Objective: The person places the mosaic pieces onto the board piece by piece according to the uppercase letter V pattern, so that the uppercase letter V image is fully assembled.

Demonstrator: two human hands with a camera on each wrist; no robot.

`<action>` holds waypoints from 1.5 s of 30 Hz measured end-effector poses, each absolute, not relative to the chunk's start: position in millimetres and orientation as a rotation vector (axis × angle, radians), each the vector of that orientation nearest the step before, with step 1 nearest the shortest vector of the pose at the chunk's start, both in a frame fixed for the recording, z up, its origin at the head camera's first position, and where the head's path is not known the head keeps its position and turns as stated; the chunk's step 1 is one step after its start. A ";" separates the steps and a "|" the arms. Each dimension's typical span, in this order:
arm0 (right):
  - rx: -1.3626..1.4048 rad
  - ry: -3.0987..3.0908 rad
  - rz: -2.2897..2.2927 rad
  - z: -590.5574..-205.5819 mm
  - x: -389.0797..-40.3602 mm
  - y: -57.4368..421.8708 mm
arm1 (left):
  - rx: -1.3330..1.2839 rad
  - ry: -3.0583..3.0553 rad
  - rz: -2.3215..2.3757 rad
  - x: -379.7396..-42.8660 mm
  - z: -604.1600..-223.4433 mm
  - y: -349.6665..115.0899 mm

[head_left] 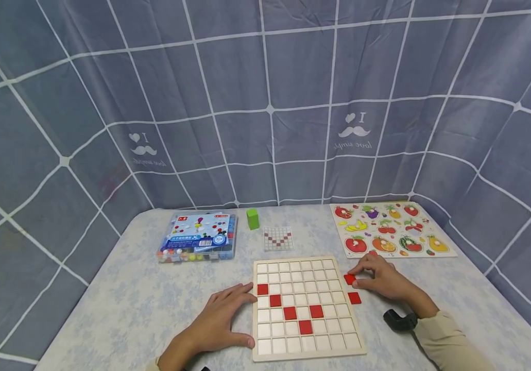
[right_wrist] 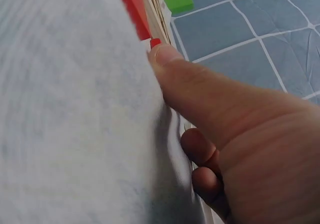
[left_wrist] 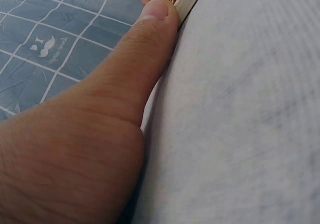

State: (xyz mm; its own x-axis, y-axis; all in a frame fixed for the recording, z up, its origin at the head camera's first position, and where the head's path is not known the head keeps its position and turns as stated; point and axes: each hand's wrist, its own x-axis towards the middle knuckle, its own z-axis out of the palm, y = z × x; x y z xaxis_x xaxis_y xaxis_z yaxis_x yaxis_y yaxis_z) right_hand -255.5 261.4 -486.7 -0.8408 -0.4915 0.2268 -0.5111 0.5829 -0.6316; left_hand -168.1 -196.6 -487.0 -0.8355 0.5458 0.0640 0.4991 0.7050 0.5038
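Note:
A wooden grid board (head_left: 309,356) lies on the table with several red square tiles in its cells, forming a slanting line that turns upward at one tile (head_left: 316,311). Along the board's left edge rests my left hand (head_left: 219,318), fingers spread, with fingertips and thumb against the frame. Beyond the right edge, my right hand (head_left: 384,278) pinches a red tile (head_left: 349,279) between thumb and fingers, low over the table. In the right wrist view that tile (right_wrist: 155,42) shows at the thumb tip. Nearer me lies another loose red tile (head_left: 355,298).
Behind the board lies a pattern card (head_left: 279,245) with a red V of squares. A green block (head_left: 253,219) stands beside it. At the back left is a clear plastic box (head_left: 198,237) of coloured parts; at the back right, a fruit puzzle board (head_left: 386,242).

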 end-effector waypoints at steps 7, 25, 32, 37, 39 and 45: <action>0.779 -2.793 1.127 -490.5 -256.7 258.0 | 0.853 2.822 0.782 -167.4 -483.5 -197.8; 0.740 -2.832 1.162 -493.1 -256.1 259.8 | 0.864 2.818 0.795 -166.9 -488.0 -198.5; 0.723 -2.830 1.180 -493.2 -254.5 260.3 | 0.860 2.807 0.793 -166.7 -487.1 -197.6; 0.702 -2.831 1.185 -493.3 -253.6 260.0 | 0.847 2.809 0.785 -166.7 -487.2 -196.2; 0.687 -2.833 1.186 -493.7 -253.7 259.4 | 0.842 2.811 0.784 -166.8 -487.5 -195.8; 0.668 -2.835 1.184 -493.3 -253.5 258.1 | 0.848 2.805 0.795 -166.9 -488.6 -196.0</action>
State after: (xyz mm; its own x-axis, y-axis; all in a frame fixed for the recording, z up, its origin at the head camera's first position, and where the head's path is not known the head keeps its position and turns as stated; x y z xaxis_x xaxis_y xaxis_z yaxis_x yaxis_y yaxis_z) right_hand -253.5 258.1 -493.3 -0.9096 -0.3843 0.1579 -0.3825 0.6261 -0.6795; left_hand -166.9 -196.0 -488.6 -0.8390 0.5420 0.0483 0.4868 0.7079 0.5117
